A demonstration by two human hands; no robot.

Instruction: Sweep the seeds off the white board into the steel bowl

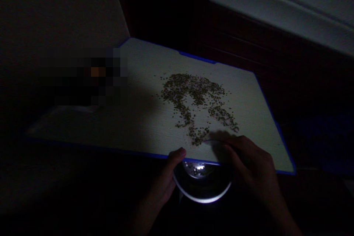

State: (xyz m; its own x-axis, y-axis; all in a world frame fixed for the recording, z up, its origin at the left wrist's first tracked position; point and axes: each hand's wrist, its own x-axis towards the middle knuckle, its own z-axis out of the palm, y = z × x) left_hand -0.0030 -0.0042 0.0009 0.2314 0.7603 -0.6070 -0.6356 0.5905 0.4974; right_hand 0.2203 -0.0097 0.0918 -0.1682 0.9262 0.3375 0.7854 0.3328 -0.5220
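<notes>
Small dark grains (pixel 190 88) lie scattered over a pale board (pixel 129 125) with a blue edge; a narrow trail of them runs to the near side. My right hand (pixel 254 166) is closed in a pinch on a thin, pale utensil (pixel 211 141), its tip touching the grains; its exact kind does not show. Just below the board's near edge is a shiny metal bowl (pixel 204 200) with some grains inside. My left hand (pixel 167 177) grips the bowl's left side, its fingers mostly hidden and its thumb up against the board's edge.
The room is very dim. A blurred-out dark patch (pixel 83 77) covers the board's far left side. A pale wall (pixel 69 7) rises at the left, and a white ledged surface (pixel 276 0) shows at upper right. Something dark blue (pixel 326 140) lies right of the board.
</notes>
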